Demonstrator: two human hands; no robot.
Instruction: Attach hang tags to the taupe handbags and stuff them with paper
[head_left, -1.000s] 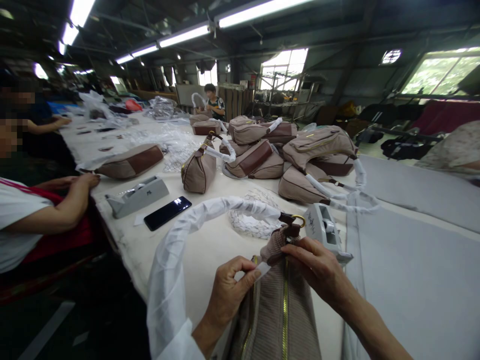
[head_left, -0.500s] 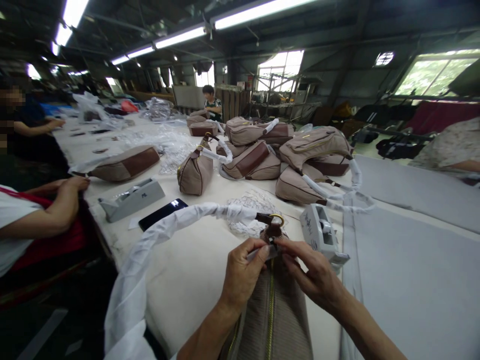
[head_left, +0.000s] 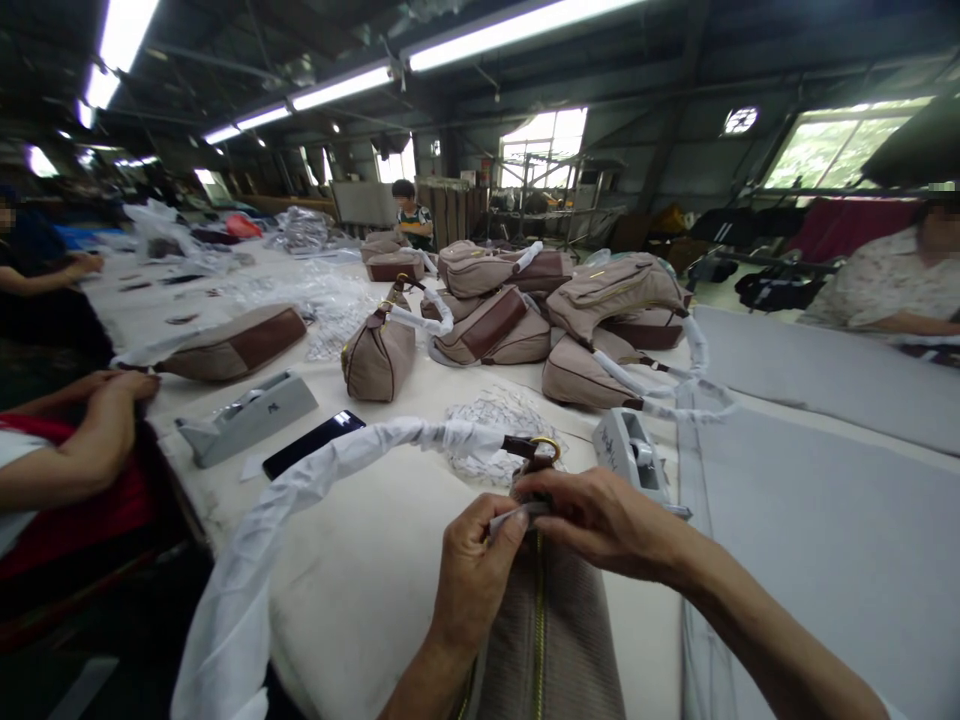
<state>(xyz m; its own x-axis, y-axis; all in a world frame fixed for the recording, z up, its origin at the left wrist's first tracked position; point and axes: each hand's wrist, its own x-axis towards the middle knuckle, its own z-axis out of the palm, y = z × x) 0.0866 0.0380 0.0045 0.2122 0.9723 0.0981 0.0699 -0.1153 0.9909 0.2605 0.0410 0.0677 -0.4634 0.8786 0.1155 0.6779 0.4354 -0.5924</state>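
Note:
A taupe handbag [head_left: 574,630] stands in front of me, its gold zip [head_left: 539,620] running lengthwise on top. Between the thumb and fingers of my left hand [head_left: 476,565] is a small white strip [head_left: 504,520], held over the zip's far end. My right hand [head_left: 604,515] bends over the same spot with its fingers closed; they hide what they grip. Just beyond them are a brown leather tab and a gold ring [head_left: 553,445]. From there the handbag's strap [head_left: 322,468], wrapped in white paper, arcs out to the left.
Grey tape dispensers stand on the right [head_left: 634,455] and left [head_left: 247,415], with a phone [head_left: 315,443] near the left one. Several more handbags [head_left: 495,330] are piled beyond a heap of white strings [head_left: 499,430]. A co-worker's arm [head_left: 97,430] rests at the left table edge.
My right hand has swung its fingers left over the zip end, now covering more of the tab. My left hand keeps its pinch on the strip. The view has shifted slightly.

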